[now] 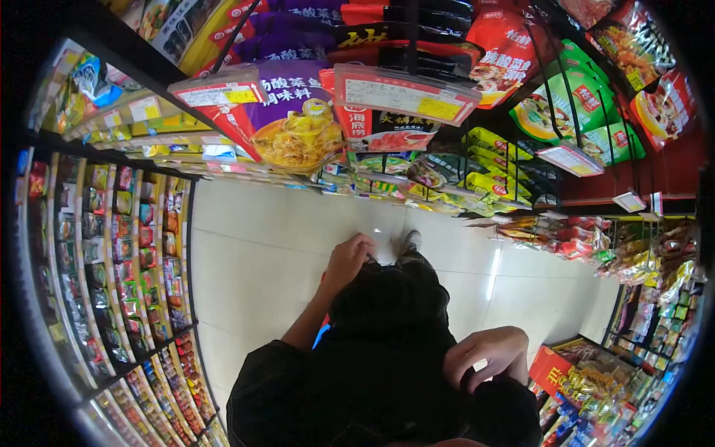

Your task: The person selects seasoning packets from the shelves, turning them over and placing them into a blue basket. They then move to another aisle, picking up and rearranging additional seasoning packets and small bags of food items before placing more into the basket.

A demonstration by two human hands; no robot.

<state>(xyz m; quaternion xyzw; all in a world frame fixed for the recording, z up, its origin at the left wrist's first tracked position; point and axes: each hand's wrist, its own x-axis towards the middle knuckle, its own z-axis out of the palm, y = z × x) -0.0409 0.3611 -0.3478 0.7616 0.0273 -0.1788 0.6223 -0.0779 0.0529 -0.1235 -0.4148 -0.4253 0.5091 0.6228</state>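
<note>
1. While the purple packet hangs ahead, untouched, we seem to be browsing.
2. Our right hand curls half open, seemingly empty; whether our curled left hand holds anything, we cannot tell.
3. Taking it would call for reaching up.

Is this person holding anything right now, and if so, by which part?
I see nothing held in the left hand. The right hand is curled around a pale patch; whether that is floor showing through or something held cannot be told.
</note>
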